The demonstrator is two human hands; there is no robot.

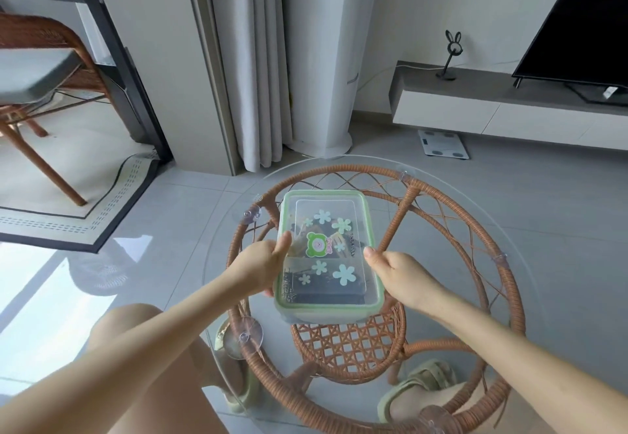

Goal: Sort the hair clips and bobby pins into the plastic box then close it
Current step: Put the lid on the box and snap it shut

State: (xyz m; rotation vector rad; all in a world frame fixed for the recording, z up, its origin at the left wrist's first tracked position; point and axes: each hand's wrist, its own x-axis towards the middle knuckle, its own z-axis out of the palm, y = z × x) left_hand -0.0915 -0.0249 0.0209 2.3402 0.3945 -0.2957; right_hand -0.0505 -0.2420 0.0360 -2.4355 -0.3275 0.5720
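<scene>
The clear rectangular plastic box (326, 256) with its green-rimmed, flower-stickered lid on sits over the round glass-topped rattan table (475, 229). The left hand (261, 265) and right hand (396, 273) grip its 2 long sides, thumbs on the lid.

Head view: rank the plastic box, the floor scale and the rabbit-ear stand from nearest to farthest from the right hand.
1. plastic box: the right hand grips its right edge.
2. floor scale: on the floor, beyond the hand.
3. rabbit-ear stand: on the TV console, farther back.
</scene>
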